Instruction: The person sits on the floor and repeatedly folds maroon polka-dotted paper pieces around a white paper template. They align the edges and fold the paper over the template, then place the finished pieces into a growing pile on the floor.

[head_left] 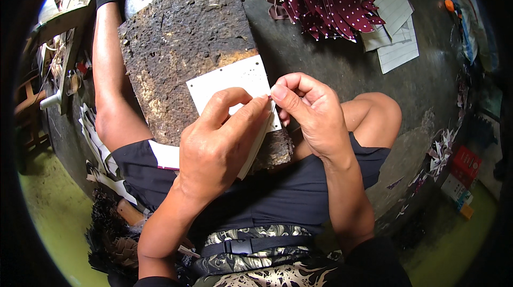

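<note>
A white card [230, 76] with small dark holes near its corners lies on a thick, worn dark board [181, 30] between my legs. Above the card's right edge, my left hand [216, 132] and my right hand [315, 113] meet at the fingertips. Thumb and index finger of the right are pinched together. The left fingers are closed too, and a tiny dark reddish bit shows where the tips meet, too small to name. Below the left hand, a pale strip [254, 151] slants down over the board's near edge; the hand partly covers it.
A pile of maroon, white-dotted cut pieces [326, 1] lies on the floor at the far right, beside lined paper sheets [398, 46]. A white piece [165, 155] rests on my left thigh. Scraps [443, 151] and a red box [466, 167] lie farther right. Wooden framing [64, 68] stands left.
</note>
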{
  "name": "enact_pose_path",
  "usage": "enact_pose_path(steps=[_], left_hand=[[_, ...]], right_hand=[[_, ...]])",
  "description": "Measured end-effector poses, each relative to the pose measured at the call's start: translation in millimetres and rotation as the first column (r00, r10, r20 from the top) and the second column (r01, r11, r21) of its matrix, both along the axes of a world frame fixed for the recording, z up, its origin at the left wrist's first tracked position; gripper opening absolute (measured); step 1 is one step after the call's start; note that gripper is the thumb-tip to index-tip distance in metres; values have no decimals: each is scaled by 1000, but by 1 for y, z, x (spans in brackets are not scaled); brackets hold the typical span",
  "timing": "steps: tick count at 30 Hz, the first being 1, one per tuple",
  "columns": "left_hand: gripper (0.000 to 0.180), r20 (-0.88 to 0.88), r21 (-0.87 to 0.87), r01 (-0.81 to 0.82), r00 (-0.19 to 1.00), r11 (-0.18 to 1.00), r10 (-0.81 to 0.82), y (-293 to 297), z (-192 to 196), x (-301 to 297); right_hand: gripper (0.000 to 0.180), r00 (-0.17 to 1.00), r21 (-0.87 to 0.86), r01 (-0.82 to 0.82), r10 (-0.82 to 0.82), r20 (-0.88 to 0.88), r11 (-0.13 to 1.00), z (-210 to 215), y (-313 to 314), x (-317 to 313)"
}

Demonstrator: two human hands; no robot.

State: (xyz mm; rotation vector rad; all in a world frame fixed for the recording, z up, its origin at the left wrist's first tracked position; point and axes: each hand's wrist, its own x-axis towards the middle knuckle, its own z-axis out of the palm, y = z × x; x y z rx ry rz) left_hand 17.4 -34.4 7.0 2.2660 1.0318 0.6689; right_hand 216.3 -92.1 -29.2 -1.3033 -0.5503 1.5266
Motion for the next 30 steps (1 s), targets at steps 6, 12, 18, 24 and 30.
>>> enact_pose_path(steps=[6,12,18,24,30], left_hand=[[27,-26,151,42,999,988,-39,10,-6,-5],[25,-2,175,35,999,984,-35,12,-13,-4],[24,-10,182,37,999,983,-35,12,-13,-3],[25,3,178,20,1000,984,-21,11,-14,-3],[26,-2,172,28,1000,985,-28,12,-12,-2]], right_hand=[[23,999,37,23,-22,-25,999,-13,-1,-5],[27,994,-5,18,-18,-109,1000,-14,1,-2],[30,977,139,-40,9,212,990,-16,4,-8],[27,984,55,48,-37,-177,997,-27,4,-10],[25,975,10,25,-23,-220,1000,-32,2,-6]])
